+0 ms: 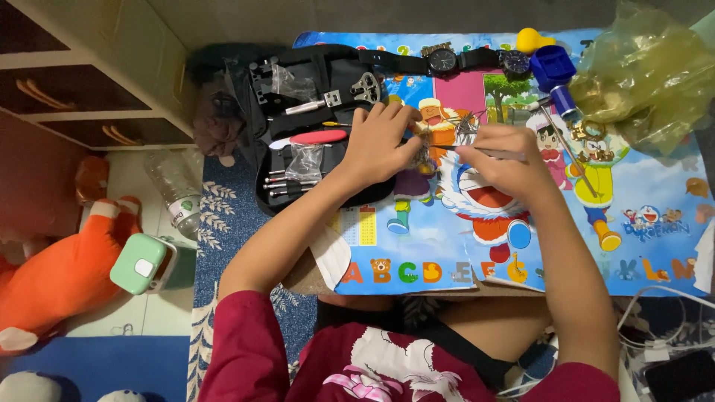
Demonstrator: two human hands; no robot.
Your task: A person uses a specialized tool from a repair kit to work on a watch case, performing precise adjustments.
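Nearest the camera, the right hand (pixel 500 155) pinches a thin metal tool (pixel 484 152) between thumb and fingers; its long axis runs roughly level, tip pointing left toward the left hand (pixel 380 141). That hand's fingers close on a small metal piece (pixel 426 155), mostly hidden, just above the colourful desk (pixel 581 231). Both look light, stiff and slippery, best gripped mid-shaft. An open black tool case (pixel 313 126) lies left; 2 watches (pixel 477 59) beyond.
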